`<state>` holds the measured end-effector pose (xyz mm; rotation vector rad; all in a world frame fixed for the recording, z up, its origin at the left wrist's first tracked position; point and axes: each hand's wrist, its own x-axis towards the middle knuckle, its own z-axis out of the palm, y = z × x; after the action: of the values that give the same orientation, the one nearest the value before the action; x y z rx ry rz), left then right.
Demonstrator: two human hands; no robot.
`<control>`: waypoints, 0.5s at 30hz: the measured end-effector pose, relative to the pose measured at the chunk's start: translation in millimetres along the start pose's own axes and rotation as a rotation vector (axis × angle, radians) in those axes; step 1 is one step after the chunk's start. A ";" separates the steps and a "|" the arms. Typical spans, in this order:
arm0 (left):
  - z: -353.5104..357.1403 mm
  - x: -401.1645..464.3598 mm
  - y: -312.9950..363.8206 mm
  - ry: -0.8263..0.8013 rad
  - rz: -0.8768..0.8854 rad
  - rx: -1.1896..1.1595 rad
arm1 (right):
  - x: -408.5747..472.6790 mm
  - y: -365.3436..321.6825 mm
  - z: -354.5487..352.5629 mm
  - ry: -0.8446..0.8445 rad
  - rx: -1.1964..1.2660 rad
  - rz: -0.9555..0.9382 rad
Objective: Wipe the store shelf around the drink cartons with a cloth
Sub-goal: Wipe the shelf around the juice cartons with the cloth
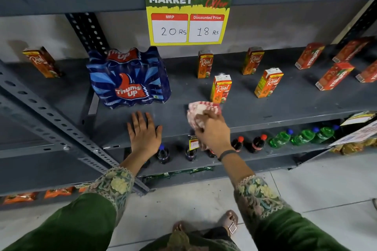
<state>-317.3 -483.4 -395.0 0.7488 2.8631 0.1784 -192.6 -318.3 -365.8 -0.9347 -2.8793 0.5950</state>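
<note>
A dark grey metal shelf (255,106) holds several orange Real drink cartons; the nearest one (221,89) stands upright just behind a red-and-white cloth (201,109). My right hand (213,131) grips that cloth and presses it on the shelf near its front edge. My left hand (143,131) lies flat, fingers spread, on the shelf front with nothing in it. More Real cartons stand at the back (204,64), (252,60), at the right (268,83) and at the far left (41,62).
A blue Thums Up bottle pack (128,79) stands left of the cloth. Red Maaza cartons (334,76) lie at the right. A price sign (187,12) hangs from the shelf above. Cola and green bottles (281,138) fill the shelf below. A slanted slotted post (55,122) crosses the left.
</note>
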 end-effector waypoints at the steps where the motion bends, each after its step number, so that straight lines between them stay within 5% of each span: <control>1: -0.3 -0.6 0.5 0.009 0.002 0.018 | -3.2 -6.8 4.0 -0.035 -0.001 -0.089; 4: -4.2 0.3 -0.7 0.059 -0.018 0.066 | -6.8 -18.6 8.8 -0.079 0.139 -0.234; 8: -10.2 4.6 -10.7 0.028 -0.097 0.067 | -3.8 -15.7 10.8 0.122 0.046 -0.013; 13: -7.1 10.6 -16.4 -0.052 -0.105 0.029 | 5.0 -33.6 5.1 -0.060 0.063 -0.095; 15: -7.0 13.3 -18.1 -0.072 -0.107 0.007 | 20.8 -45.5 -6.2 0.104 0.230 -0.037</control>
<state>-338.7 -493.0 -393.0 0.5893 2.8273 0.1250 -233.8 -338.0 -344.2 -0.8502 -2.6591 0.8265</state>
